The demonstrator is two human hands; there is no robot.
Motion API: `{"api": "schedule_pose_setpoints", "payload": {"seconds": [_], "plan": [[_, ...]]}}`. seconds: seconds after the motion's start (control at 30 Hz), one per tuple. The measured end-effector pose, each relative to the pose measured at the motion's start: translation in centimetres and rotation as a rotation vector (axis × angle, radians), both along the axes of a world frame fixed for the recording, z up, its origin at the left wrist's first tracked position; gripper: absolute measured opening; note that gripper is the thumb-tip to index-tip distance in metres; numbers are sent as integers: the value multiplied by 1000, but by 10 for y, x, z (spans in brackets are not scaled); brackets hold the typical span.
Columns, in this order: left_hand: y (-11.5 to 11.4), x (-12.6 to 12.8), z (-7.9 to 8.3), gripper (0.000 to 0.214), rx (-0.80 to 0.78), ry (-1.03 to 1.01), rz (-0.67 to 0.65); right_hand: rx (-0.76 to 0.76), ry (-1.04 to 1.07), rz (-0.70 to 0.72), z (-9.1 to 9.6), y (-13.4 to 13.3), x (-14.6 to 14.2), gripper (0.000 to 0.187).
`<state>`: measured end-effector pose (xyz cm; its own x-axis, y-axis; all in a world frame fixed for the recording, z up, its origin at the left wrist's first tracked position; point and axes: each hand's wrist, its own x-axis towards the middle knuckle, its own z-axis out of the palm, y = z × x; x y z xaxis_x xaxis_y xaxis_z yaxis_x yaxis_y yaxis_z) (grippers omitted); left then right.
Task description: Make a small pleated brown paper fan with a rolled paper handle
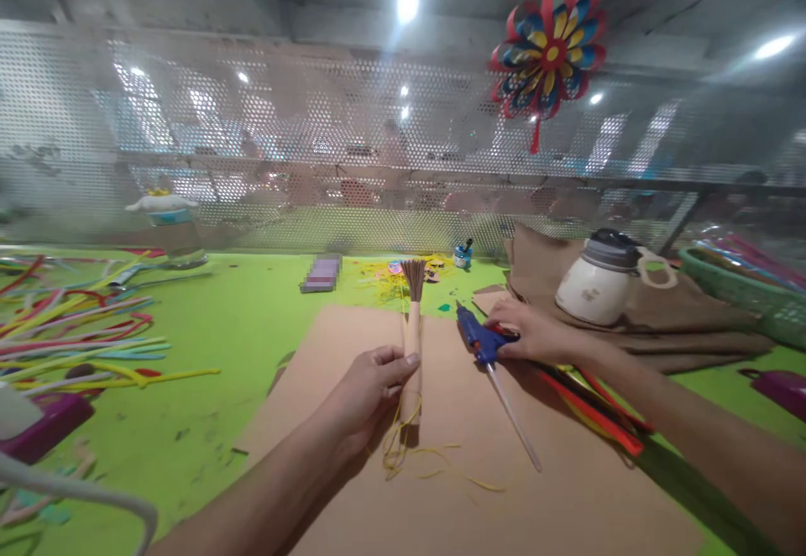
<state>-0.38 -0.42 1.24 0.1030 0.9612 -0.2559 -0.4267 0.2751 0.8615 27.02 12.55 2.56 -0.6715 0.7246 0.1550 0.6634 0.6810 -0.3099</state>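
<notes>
My left hand (381,380) is closed around a slim light-brown paper roll (412,333), held nearly upright above a cardboard sheet. Dark brown fringed strips (414,275) fan out of the roll's top end. Thin yellow string (396,447) runs along the roll and hangs in loose loops beneath it. To the right, my right hand (525,329) has its fingers closed at the handle of a blue glue gun (484,339). The gun's nozzle points away from me, and a long translucent glue stick (513,417) sticks out of its rear.
The cardboard sheet (504,506) covers the front of the green table. Colourful strips (94,329) lie left. Behind are a phone-like pixelated object (321,273), yellow scraps (378,275) and a small blue bottle (463,255). A white jug (595,279) stands on brown sheets (680,333), right.
</notes>
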Motion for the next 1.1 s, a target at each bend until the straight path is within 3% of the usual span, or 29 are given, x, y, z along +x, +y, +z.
{"api": "schedule_pose_setpoints", "payload": {"seconds": [0.1,0.17,0.27,0.37,0.47,0.57,0.77,0.93,1.1], "plan": [[-1,3,1,12,4,-17,6,25,10,-44,-14,-15,-3,36],[-2,4,2,10,9,-31,5,45,35,-61,-14,-21,-1,39],[-2,4,4,8,25,-49,-7,78,89,-48,0,-38,-5,41],[-3,4,7,6,53,-67,-35,86,189,-21,21,-68,-24,26],[-5,3,10,15,104,-110,-54,-154,443,-48,28,-100,-55,12],[-6,3,10,18,161,-150,-52,-471,660,-127,17,-117,-87,13],[-5,1,7,23,204,-157,-14,-623,839,-158,-14,-120,-119,18],[-10,5,12,26,199,-138,-8,-635,950,-180,-19,-127,-120,21],[-14,8,16,24,235,-196,-29,-496,953,-144,-8,-142,-120,20]]}}
